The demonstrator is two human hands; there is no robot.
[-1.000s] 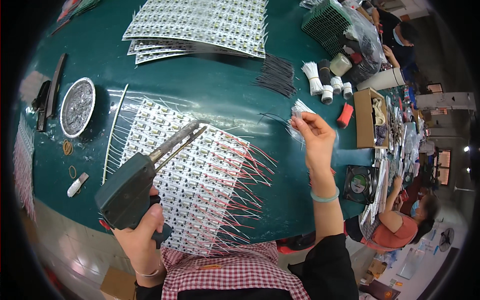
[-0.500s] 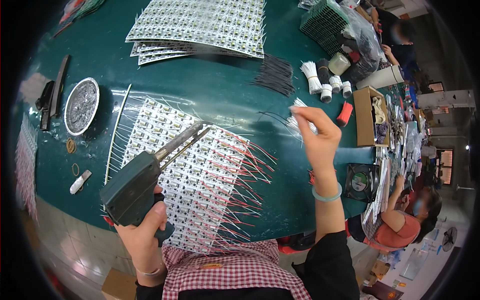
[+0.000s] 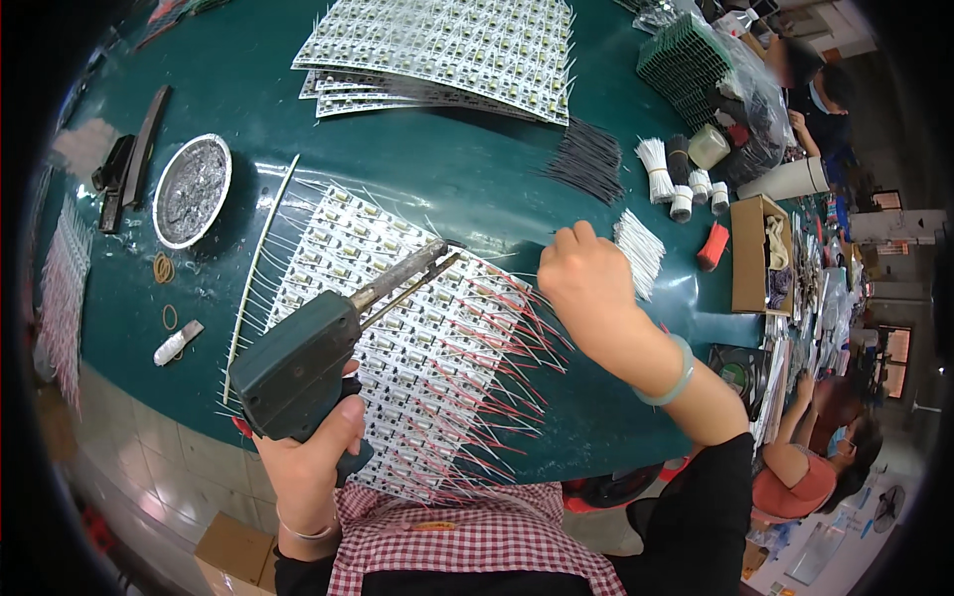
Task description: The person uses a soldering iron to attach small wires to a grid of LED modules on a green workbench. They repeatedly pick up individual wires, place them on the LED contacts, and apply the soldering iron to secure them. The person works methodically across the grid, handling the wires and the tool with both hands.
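My left hand (image 3: 320, 437) is wrapped around the grip of a dark green soldering gun (image 3: 298, 363). Its long metal tip hangs over the upper right part of a white circuit board panel (image 3: 397, 348) covered with rows of small components. Red and white wires (image 3: 502, 397) stick out along the panel's right side, and pale wires fan out on the left beside a thin white strip (image 3: 260, 278). My right hand (image 3: 586, 273) is closed just off the panel's upper right corner, with a thin wire reaching from its fingers toward the panel. The fingertips are partly hidden.
Stacked panels (image 3: 437, 60) lie at the back. Black wires (image 3: 586, 159), loose white wires (image 3: 639, 253) and tied wire bundles (image 3: 656, 169) lie right of centre. A bowl of grey material (image 3: 194, 194) stands left. A cardboard box (image 3: 760, 253) and co-workers (image 3: 810, 487) are at right.
My right hand has come down and left from beside the white wires to the panel's corner, its wrist turning over. The soldering gun stays over the panel. The whole view has shifted slightly.
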